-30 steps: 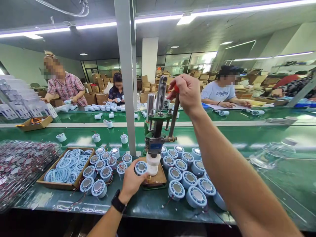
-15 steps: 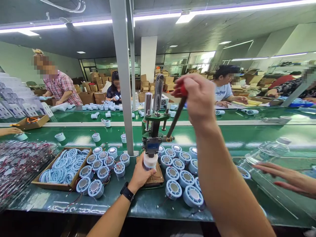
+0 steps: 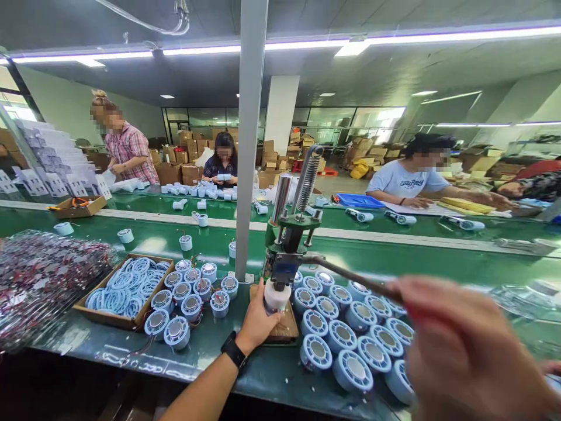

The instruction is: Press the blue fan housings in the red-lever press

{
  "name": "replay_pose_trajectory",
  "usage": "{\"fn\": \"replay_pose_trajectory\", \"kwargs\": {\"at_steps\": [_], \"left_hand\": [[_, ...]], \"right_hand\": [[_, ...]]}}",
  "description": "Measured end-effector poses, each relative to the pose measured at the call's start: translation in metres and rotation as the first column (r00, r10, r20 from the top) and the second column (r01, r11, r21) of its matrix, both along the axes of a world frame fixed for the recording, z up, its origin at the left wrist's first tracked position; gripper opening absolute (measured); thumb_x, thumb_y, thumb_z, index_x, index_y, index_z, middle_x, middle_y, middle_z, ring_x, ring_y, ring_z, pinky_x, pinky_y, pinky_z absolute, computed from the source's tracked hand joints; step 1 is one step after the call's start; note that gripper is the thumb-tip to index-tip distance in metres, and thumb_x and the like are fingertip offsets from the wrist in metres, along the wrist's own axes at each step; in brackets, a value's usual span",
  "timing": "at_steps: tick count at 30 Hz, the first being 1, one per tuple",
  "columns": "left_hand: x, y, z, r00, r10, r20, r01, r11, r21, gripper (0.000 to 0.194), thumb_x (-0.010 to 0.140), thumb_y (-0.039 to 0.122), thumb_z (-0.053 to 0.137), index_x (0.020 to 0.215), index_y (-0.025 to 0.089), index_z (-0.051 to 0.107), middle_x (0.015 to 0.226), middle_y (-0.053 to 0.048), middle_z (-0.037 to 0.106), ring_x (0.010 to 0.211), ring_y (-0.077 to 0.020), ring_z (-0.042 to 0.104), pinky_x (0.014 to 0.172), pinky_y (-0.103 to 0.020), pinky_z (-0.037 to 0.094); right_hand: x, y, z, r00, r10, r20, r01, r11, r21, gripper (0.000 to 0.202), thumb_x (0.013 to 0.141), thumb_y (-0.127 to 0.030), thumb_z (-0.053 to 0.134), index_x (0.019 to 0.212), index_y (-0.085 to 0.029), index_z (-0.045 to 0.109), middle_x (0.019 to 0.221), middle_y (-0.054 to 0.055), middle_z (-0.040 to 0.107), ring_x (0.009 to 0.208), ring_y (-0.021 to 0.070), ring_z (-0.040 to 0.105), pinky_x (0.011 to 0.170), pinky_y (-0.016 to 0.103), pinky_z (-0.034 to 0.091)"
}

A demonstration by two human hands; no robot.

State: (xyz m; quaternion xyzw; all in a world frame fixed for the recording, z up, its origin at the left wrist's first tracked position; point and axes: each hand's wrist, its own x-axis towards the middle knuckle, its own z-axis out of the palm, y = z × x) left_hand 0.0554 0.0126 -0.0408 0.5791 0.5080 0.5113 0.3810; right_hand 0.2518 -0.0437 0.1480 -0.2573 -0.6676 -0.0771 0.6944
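A hand-lever press (image 3: 287, 234) with a green frame and an exposed spring stands in front of me. Its ram bears on a white round part (image 3: 277, 297), which sits over the wooden base (image 3: 284, 327). My left hand (image 3: 258, 320), with a black watch on the wrist, curls around this part, thumb in front. Out to the right, my right hand (image 3: 464, 345), smeared by motion, is closed around the end of the press lever (image 3: 350, 272), which slopes slightly down. Several light-blue round housings with metal discs (image 3: 342, 334) stand right of the press.
Left of the press are more blue housings (image 3: 191, 305), a cardboard box of blue rings (image 3: 131, 286) and a heap of wired parts (image 3: 52, 280). A grey post (image 3: 249, 146) rises behind. A clear bottle (image 3: 521, 298) lies at right. Co-workers sit and stand across the belt.
My right hand has pulled the lever from steeply raised down to nearly level, out to the right. The left hand keeps its hold. The whole view has shifted a little.
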Motion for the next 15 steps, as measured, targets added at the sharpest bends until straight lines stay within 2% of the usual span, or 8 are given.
{"fn": "replay_pose_trajectory", "kwargs": {"at_steps": [3, 5, 7, 9, 10, 12, 14, 15], "left_hand": [[-0.005, -0.006, -0.010, 0.997, -0.053, 0.060, 0.053, 0.999, 0.005, 0.090, 0.070, 0.016, 0.072, 0.151, 0.018, 0.034, 0.144, -0.015, 0.055, 0.133, -0.0309, 0.051, 0.115, -0.046, 0.036], [-0.022, -0.005, -0.012, 0.994, -0.008, 0.111, 0.004, 0.999, 0.038, 0.083, 0.073, 0.016, 0.066, 0.149, 0.020, 0.034, 0.146, -0.015, 0.053, 0.136, -0.0297, 0.049, 0.114, -0.046, 0.039], [-0.053, 0.004, 0.000, 0.983, 0.153, 0.097, -0.166, 0.975, 0.149, 0.075, 0.079, 0.016, 0.057, 0.150, 0.023, 0.032, 0.149, -0.013, 0.049, 0.140, -0.0270, 0.044, 0.114, -0.044, 0.040], [-0.092, 0.027, 0.027, 0.936, 0.353, -0.011, -0.335, 0.897, 0.287, 0.070, 0.084, 0.015, 0.048, 0.151, 0.024, 0.028, 0.151, -0.012, 0.046, 0.142, -0.0243, 0.042, 0.114, -0.043, 0.040], [-0.111, 0.043, 0.045, 0.899, 0.430, -0.089, -0.379, 0.862, 0.338, 0.068, 0.086, 0.014, 0.045, 0.151, 0.024, 0.026, 0.150, -0.012, 0.046, 0.141, -0.0239, 0.043, 0.113, -0.043, 0.041], [-0.138, 0.080, 0.079, 0.857, 0.465, -0.222, -0.367, 0.854, 0.369, 0.061, 0.089, 0.012, 0.040, 0.149, 0.018, 0.030, 0.146, -0.016, 0.050, 0.137, -0.0253, 0.047, 0.112, -0.046, 0.042], [-0.150, 0.117, 0.104, 0.848, 0.387, -0.362, -0.254, 0.896, 0.363, 0.049, 0.091, 0.013, 0.042, 0.140, 0.015, 0.044, 0.136, -0.018, 0.057, 0.130, -0.0265, 0.053, 0.109, -0.048, 0.044], [-0.150, 0.132, 0.111, 0.837, 0.327, -0.440, -0.173, 0.919, 0.355, 0.042, 0.092, 0.015, 0.046, 0.134, 0.015, 0.052, 0.131, -0.017, 0.061, 0.125, -0.0263, 0.056, 0.108, -0.048, 0.045]], "right_hand": [[-0.022, 0.070, 0.072, 0.991, 0.118, -0.063, -0.119, 0.993, -0.020, 0.014, 0.092, -0.030, 0.056, 0.092, -0.022, 0.067, 0.079, 0.000, 0.064, 0.065, 0.0144, 0.062, 0.060, 0.030, 0.048], [-0.035, 0.115, 0.099, 0.985, 0.155, -0.071, -0.163, 0.980, -0.118, 0.018, 0.092, -0.035, 0.052, 0.085, -0.020, 0.060, 0.072, -0.002, 0.059, 0.052, 0.0111, 0.056, 0.052, 0.025, 0.042], [-0.047, 0.149, 0.109, 0.992, 0.106, -0.075, -0.116, 0.981, -0.153, 0.020, 0.090, -0.036, 0.048, 0.079, -0.020, 0.054, 0.066, -0.003, 0.054, 0.049, 0.0105, 0.051, 0.052, 0.024, 0.038], [-0.056, 0.169, 0.109, 0.995, 0.033, -0.092, -0.045, 0.990, -0.135, 0.021, 0.090, -0.034, 0.044, 0.075, -0.021, 0.050, 0.063, -0.003, 0.051, 0.055, 0.0119, 0.050, 0.057, 0.025, 0.037], [-0.059, 0.174, 0.107, 0.994, 0.005, -0.111, -0.018, 0.993, -0.117, 0.021, 0.090, -0.034, 0.042, 0.074, -0.021, 0.049, 0.064, -0.002, 0.051, 0.059, 0.0129, 0.050, 0.060, 0.026, 0.037], [-0.062, 0.178, 0.104, 0.989, -0.024, -0.147, 0.012, 0.996, -0.084, 0.022, 0.090, -0.034, 0.041, 0.074, -0.021, 0.049, 0.067, -0.001, 0.052, 0.065, 0.0146, 0.050, 0.065, 0.027, 0.037], [-0.062, 0.176, 0.103, 0.987, -0.040, -0.154, 0.030, 0.997, -0.067, 0.023, 0.090, -0.035, 0.041, 0.075, -0.021, 0.050, 0.069, 0.000, 0.053, 0.067, 0.0154, 0.049, 0.068, 0.028, 0.036], [-0.062, 0.176, 0.103, 0.988, -0.045, -0.149, 0.036, 0.998, -0.060, 0.023, 0.090, -0.036, 0.041, 0.075, -0.021, 0.051, 0.070, 0.000, 0.053, 0.067, 0.0157, 0.049, 0.068, 0.028, 0.036]]}}
